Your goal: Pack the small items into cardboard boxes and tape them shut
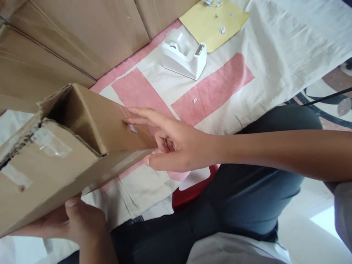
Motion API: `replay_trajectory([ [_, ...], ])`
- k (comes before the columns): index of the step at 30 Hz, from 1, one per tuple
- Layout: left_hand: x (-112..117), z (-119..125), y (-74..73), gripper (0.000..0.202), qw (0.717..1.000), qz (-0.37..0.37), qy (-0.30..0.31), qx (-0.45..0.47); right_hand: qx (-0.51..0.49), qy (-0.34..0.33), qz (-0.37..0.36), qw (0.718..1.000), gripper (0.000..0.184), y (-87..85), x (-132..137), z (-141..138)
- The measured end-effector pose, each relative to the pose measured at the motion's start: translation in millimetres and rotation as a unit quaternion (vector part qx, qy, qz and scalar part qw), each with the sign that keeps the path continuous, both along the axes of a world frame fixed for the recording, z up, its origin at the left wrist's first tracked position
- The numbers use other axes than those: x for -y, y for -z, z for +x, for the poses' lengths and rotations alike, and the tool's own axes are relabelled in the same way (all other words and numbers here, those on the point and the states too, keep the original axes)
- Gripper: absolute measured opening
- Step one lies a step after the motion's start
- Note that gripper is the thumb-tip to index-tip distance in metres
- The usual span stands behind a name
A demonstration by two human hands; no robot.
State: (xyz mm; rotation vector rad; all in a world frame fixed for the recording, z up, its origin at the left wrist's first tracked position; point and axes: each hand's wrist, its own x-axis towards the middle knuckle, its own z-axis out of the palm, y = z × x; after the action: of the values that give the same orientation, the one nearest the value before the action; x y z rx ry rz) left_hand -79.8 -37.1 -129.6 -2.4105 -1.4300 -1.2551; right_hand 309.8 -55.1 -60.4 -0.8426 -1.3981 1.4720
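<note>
A cardboard box point(63, 161) with an open compartment and rough cut edges fills the left side. Strips of clear tape point(52, 139) cross its front face. My left hand point(82, 220) supports the box from below, thumb against its lower edge and the other fingers mostly hidden underneath. On the box's right panel, the index and middle fingers of my right hand point(176, 143) lie stretched out beside a small whitish scrap point(132, 128). That hand's other fingers curl loosely, and its thumb is apart from them.
Beyond the box, a white tape dispenser point(184, 58) stands on the pink-and-white cloth point(220, 88). A yellow sheet point(211, 22) bears several crumpled scraps. Large taped cartons point(82, 33) line the back left. Something red point(187, 196) lies beside my leg.
</note>
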Motion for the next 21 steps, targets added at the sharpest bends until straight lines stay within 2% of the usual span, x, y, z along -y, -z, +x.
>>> replay_trajectory([
  [3, 3.2, 0.3, -0.5, 0.074, 0.999, 0.012, 0.027, -0.019, -0.003, 0.002, -0.01, 1.0, 0.076, 0.4, -1.5, 0.1],
  [7, 8.1, 14.1, -4.9, 0.07, 0.999, 0.0, 0.037, 0.0, 0.0, 0.021, -0.024, 0.999, 0.073, -0.7, -1.1, -1.0],
  [11, 9.3, 23.1, -6.6, 0.069, 0.998, -0.005, 0.06, 0.024, -0.006, 0.051, -0.036, 0.998, 0.061, 4.4, -1.7, -5.6],
  [16, 13.8, 29.3, -9.5, 0.075, 0.998, -0.032, 0.039, 0.048, -0.034, 0.09, -0.034, 0.995, 0.037, 9.8, -5.5, -9.8],
  [21, 23.9, 44.7, -18.6, 0.072, 0.995, -0.07, -0.005, 0.07, -0.04, 0.099, -0.053, 0.993, 0.027, 8.2, -3.3, -6.8],
])
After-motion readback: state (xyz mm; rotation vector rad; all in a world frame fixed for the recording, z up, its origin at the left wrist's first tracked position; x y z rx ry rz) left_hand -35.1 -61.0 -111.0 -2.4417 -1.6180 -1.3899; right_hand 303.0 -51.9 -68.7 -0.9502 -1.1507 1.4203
